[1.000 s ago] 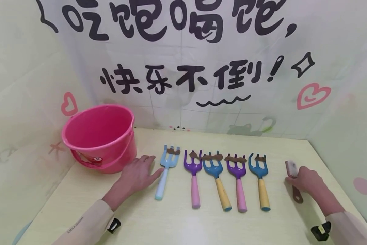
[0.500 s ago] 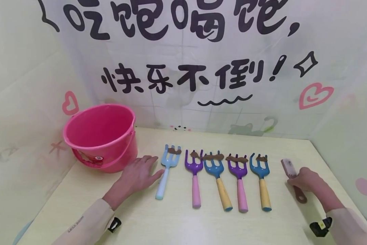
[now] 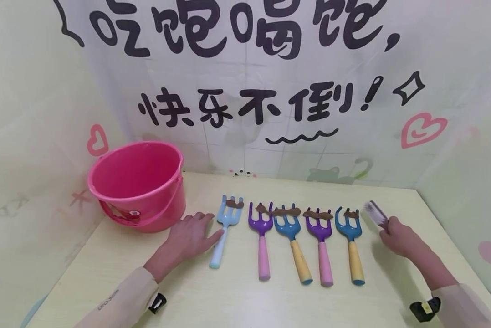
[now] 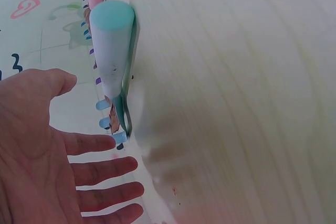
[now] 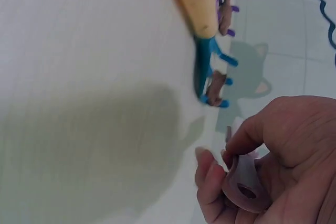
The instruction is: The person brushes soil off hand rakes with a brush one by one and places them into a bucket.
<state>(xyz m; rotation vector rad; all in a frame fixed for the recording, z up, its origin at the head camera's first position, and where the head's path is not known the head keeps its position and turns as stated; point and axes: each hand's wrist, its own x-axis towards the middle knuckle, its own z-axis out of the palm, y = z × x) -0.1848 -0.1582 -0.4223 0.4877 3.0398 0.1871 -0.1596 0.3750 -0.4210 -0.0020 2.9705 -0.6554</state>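
My right hand grips a brush with pale bristles, tilted up toward the left beside the rightmost fork. In the right wrist view the brown handle end of the brush shows between thumb and fingers. My left hand lies with its fingers spread between the bucket and a light blue hand fork, thumb overlapping the handle. Right of it lie a purple fork, a blue fork with yellow handle, another purple fork and another blue one. Brown lumps stick on all their tines.
A pink bucket stands at the back left of the pale wooden table. Behind the table hangs a white sheet with black lettering. More sheeting closes both sides.
My right hand has lifted the brush and moved it left toward the rightmost fork, its bristle end swinging to the left. The left hand and the forks stay nearly where they were.
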